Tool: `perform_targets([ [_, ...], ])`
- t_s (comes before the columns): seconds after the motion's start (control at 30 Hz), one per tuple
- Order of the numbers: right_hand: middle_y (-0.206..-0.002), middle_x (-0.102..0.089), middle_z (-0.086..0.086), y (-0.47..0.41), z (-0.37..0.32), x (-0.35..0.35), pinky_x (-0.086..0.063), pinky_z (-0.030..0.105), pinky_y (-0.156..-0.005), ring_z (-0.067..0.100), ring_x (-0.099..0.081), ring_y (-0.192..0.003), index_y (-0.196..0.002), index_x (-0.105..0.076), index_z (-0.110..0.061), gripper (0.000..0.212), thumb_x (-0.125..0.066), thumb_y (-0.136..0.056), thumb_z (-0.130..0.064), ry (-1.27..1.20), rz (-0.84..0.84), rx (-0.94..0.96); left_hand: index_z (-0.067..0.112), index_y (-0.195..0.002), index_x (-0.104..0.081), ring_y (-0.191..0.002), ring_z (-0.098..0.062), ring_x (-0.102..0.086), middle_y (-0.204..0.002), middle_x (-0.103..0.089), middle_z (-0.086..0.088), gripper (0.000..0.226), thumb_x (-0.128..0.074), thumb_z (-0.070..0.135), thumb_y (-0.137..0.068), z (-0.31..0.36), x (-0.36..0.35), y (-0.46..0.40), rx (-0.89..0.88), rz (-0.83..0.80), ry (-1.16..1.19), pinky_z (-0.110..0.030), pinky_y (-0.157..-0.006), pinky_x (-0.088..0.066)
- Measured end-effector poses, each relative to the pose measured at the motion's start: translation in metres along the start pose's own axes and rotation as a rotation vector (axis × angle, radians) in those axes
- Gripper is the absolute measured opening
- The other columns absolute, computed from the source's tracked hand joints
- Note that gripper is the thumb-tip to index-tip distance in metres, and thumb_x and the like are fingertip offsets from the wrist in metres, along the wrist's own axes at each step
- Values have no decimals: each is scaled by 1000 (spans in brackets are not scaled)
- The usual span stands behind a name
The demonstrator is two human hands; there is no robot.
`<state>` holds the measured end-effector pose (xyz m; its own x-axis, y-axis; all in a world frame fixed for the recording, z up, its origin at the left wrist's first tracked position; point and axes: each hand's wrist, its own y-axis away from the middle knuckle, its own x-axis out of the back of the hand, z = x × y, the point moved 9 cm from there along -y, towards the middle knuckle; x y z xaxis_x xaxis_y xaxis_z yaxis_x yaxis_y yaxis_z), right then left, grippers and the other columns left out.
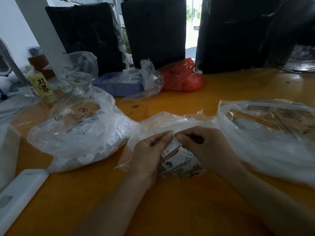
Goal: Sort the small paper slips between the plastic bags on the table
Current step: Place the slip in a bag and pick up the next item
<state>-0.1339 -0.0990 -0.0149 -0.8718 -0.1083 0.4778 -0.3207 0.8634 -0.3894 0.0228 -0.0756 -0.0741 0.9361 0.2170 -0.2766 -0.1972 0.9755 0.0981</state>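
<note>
- Nearest, the left hand and the right hand meet over the orange-brown wooden bench; the fingers of both pinch one small white printed paper slip between them.
- The slip sits just above a crumpled clear plastic bag with black print, which lies on the bench under the hands.
- Such a slip looks light and thin — apt to bend, or cling to the plastic (a judgement); a fingertip pinch at its short edge seems the surest hold.
- To the left lies a bulging clear plastic bag full of slips; to the right, a flatter clear plastic bag with its mouth facing the hands.
- Farther back stand a blue plastic tray, a red plastic bag and a yellow-labelled bottle.
</note>
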Motion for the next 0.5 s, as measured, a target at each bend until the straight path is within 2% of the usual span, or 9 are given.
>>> perform_targets([
  [0.17, -91, -72, -21, 0, 5, 4, -53, 9, -77, -6, -67, -88, -102, -74, -36, 15, -75, -91, -27, -10, 28, 5, 20, -104, -85, -100, -25, -79, -110, -81, -11, 42, -87, 40, -67, 1, -5, -1, 7, -52, 27, -28, -77, -64],
  [0.23, -89, -71, -19, -1, 6, 12, -55, 12, -75, -2, -68, -85, -102, -70, -37, 15, -75, -90, -29, -40, 94, -16, 23, -109, -83, -102, -23, -79, -110, -81, -8, 32, -85, 29, -78, 3, -7, 1, -3, -82, -8, -28, -79, -63],
  [0.3, -90, -71, -19, -2, 5, 22, -56, 14, -74, 1, -69, -83, -100, -68, -39, 15, -74, -90, -29, -91, 136, -38, 30, -112, -80, -100, -15, -78, -110, -81, 2, 28, -79, 13, -89, 16, -4, 2, -93, -46, -123, -25, -77, -62],
  [0.37, -83, -69, -16, -5, -2, 41, -54, 10, -67, -2, -66, -82, -97, -64, -40, 11, -69, -92, -32, -15, 221, -4, 40, -116, -75, -97, -1, -76, -115, -78, 16, 35, -76, 13, -94, 46, 8, 6, -282, 60, -339, -18, -72, -61],
  [0.4, -80, -66, -17, -6, -7, 57, -51, 10, -61, -2, -65, -80, -96, -61, -39, 9, -66, -93, -33, 112, 286, 38, 44, -117, -73, -92, 5, -73, -116, -77, 17, 36, -75, 16, -95, 72, 18, 11, -422, 156, -468, -14, -66, -59],
  [0.47, -81, -60, -16, -14, -4, 91, -42, 12, -52, 2, -58, -66, -91, -59, -31, 6, -60, -97, -30, 514, 357, 57, 47, -118, -69, -86, 10, -68, -114, -72, 17, 35, -71, 19, -98, 131, 52, 30, -764, 425, -714, -10, -57, -54],
  [0.5, -77, -59, -10, -21, 11, 108, -42, 20, -51, 2, -54, -63, -84, -59, -24, 16, -58, -99, -25, 735, 334, -21, 45, -121, -67, -89, 10, -67, -117, -70, 15, 33, -68, 21, -99, 155, 74, 39, -887, 578, -813, -15, -60, -57],
])
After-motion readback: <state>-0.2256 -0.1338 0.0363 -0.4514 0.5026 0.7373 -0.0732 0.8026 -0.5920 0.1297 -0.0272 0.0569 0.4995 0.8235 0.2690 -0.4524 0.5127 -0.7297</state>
